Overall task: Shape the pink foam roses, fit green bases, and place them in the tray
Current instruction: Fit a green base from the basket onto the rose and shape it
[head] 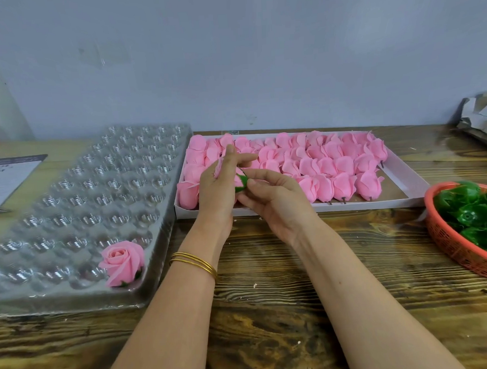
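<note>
Wooden table (271, 309); one rose (123, 261) in tray (73, 302)

The left hand (216, 191) hides most of its rose (218, 167); the basket (451, 246) runs off-frame

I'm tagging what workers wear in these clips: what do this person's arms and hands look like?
Both forearms are bare, with no sleeves in view. The left hand and right hand wear no gloves, and no rings show. A few thin gold bangles circle the left wrist; the right wrist wears nothing.
</note>
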`<state>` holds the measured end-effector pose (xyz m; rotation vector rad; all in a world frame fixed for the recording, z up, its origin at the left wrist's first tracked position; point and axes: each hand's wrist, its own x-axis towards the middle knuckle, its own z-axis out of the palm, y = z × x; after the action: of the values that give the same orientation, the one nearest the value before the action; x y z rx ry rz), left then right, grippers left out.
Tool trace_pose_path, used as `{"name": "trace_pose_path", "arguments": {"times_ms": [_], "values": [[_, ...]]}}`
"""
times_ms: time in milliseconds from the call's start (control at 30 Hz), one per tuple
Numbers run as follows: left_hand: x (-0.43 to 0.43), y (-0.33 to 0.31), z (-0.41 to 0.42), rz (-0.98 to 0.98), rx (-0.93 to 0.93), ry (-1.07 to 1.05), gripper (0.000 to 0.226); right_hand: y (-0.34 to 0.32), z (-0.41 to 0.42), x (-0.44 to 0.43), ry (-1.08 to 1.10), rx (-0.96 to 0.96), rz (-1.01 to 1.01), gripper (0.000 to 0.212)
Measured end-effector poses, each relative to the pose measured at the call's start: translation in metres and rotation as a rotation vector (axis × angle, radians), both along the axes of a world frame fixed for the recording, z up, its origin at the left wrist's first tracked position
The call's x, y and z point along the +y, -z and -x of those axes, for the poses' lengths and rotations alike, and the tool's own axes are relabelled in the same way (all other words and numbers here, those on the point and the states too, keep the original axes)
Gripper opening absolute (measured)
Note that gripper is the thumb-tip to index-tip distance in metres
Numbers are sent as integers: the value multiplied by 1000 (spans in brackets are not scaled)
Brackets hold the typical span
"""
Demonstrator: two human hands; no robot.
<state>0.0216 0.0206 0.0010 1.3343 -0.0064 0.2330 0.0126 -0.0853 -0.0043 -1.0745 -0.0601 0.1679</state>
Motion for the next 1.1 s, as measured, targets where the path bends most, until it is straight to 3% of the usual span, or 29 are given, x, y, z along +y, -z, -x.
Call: {"name": "trace_pose_path", "arguments": {"times_ms": [267,500,700,1100], "values": [[2,-1,0,-13,5,26,38,-1,1,1,6,-2,-86,22],[2,-1,0,-36,27,15,41,0,2,2,68,-75,16,25],[2,0,-3,-44,-6,2,53,0,1,4,-10,-46,-31,22],[2,4,-6,-29,-2,3,53,-5,2,0,-105,-8,-8,17]]}}
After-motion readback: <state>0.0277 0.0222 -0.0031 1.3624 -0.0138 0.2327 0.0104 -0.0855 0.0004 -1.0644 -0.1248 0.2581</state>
